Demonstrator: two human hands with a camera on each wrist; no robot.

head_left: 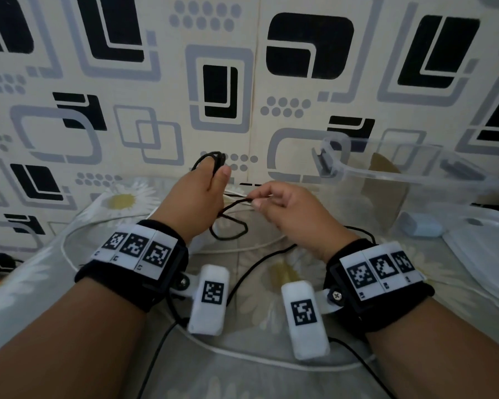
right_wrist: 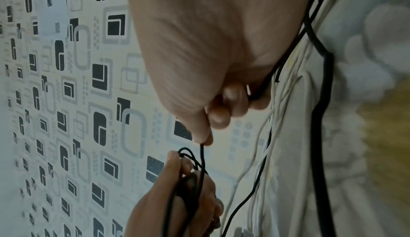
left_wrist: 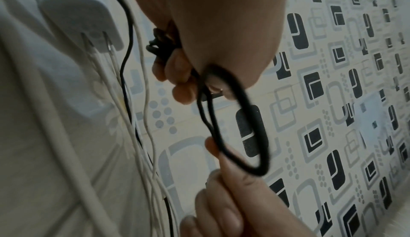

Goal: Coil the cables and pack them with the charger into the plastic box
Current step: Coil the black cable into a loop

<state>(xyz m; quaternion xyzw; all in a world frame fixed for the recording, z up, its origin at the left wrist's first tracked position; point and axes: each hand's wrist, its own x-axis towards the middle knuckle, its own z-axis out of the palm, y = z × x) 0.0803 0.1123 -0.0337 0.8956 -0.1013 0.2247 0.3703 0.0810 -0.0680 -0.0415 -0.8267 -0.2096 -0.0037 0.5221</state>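
My left hand (head_left: pixel 213 177) is raised over the table and grips several coiled loops of a thin black cable (head_left: pixel 213 159). My right hand (head_left: pixel 255 201) pinches the same cable between thumb and forefinger, just right of the left hand. From there the black cable (right_wrist: pixel 321 118) sags in a loose loop and trails across the table toward me. In the left wrist view a loop (left_wrist: pixel 248 126) hangs from the left hand (left_wrist: pixel 184 76). A white charger (left_wrist: pixel 88 21) with two prongs lies on the table among white cables (left_wrist: pixel 146 118). The clear plastic box (head_left: pixel 415 174) stands open at the back right.
The box lid (head_left: pixel 487 254) lies flat at the right edge. A light blue case (head_left: pixel 421 227) sits between box and lid. A white cable (head_left: pixel 242 249) curves over the daisy-print tablecloth (head_left: pixel 121 200). A patterned wall rises close behind the table.
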